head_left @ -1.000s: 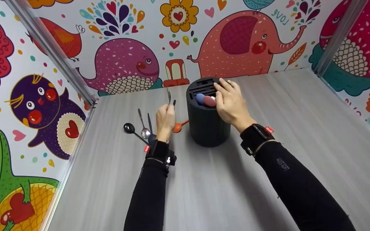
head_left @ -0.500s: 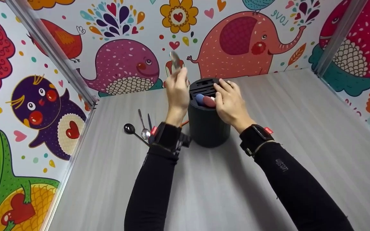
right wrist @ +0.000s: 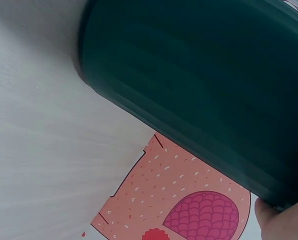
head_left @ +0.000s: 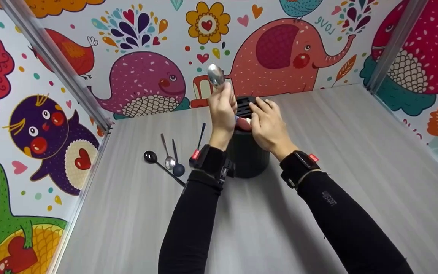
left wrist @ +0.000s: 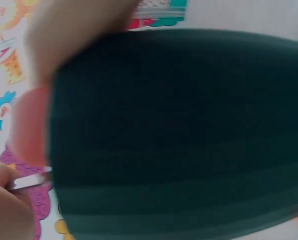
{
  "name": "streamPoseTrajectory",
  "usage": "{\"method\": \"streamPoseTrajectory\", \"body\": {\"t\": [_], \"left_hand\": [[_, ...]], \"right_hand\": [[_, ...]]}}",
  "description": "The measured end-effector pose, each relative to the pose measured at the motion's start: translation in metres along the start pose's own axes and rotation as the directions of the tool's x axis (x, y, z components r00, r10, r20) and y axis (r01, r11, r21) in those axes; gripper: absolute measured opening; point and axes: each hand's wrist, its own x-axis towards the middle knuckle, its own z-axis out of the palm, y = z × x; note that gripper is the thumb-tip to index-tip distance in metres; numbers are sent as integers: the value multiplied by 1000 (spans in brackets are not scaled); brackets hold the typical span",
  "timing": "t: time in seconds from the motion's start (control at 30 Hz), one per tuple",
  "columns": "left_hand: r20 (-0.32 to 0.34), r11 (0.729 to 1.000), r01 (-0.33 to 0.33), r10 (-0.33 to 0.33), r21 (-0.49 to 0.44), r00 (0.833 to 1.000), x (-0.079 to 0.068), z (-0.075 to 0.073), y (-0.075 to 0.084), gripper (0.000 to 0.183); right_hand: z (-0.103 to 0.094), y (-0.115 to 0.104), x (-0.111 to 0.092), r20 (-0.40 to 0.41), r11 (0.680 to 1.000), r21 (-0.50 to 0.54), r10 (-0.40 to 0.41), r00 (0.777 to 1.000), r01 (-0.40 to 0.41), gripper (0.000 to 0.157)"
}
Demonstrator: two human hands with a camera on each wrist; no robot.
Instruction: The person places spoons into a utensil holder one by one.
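Note:
A dark green cylindrical utensil holder (head_left: 248, 156) with a black slotted top (head_left: 244, 107) stands upright on the table. My left hand (head_left: 222, 108) is above its left side and grips a metal spoon (head_left: 216, 74), bowl up. In the left wrist view, the spoon's flat handle (left wrist: 29, 181) runs from the fingers toward the holder's top; its lower end is hidden there. My right hand (head_left: 268, 123) holds the holder's right rim, with fingers bent over the top. A rounded red utensil end (head_left: 243, 123) sticks out of the top, with blue and white bits beside it.
Left of the holder lie a black ladle (head_left: 150, 156), a metal spoon (head_left: 170, 163) and a dark blue round-headed utensil (head_left: 178, 169). A dark blue handle (head_left: 202, 133) shows behind my left wrist. Patterned panels (head_left: 143, 82) wall the table at the back and sides.
My left hand has lifted the metal spoon from the table, left of the holder, and brought it up and right over the holder's top. My right hand stays on the rim.

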Motion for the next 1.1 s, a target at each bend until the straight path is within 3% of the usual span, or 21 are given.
{"method": "streamPoseTrajectory", "body": {"t": [0.17, 0.3, 0.37, 0.5, 0.7, 0.9, 1.1], "left_hand": [[11, 981, 4, -7, 193, 1000, -8, -9, -10, 37], [45, 940, -17, 2, 341, 999, -8, -12, -12, 12], [67, 927, -11, -15, 374, 998, -8, -13, -12, 33], [82, 926, 25, -60, 376, 995, -8, -15, -10, 57], [55, 927, 46, -71, 372, 996, -7, -25, -4, 59], [-22, 924, 46, -41, 379, 999, -3, -52, -1, 59], [-88, 903, 86, -54, 422, 995, -9, -85, -11, 58]], "right_hand": [[1, 1, 0, 9, 1000, 5, 4, 1000, -4, 49], [-1, 3, 0, -3, 1000, 6, 0, 1000, 0, 48], [-2, 3, 0, -2, 1000, 9, 9, 1000, -9, 49], [-3, 2, 0, 11, 1000, 5, 12, 1000, -12, 49], [-2, 1, 1, -1, 1000, 0, 0, 1000, 0, 49], [0, -1, 0, 12, 999, 18, 34, 999, -34, 50], [-1, -1, -1, 11, 1000, 8, 23, 1000, -23, 49]]}}
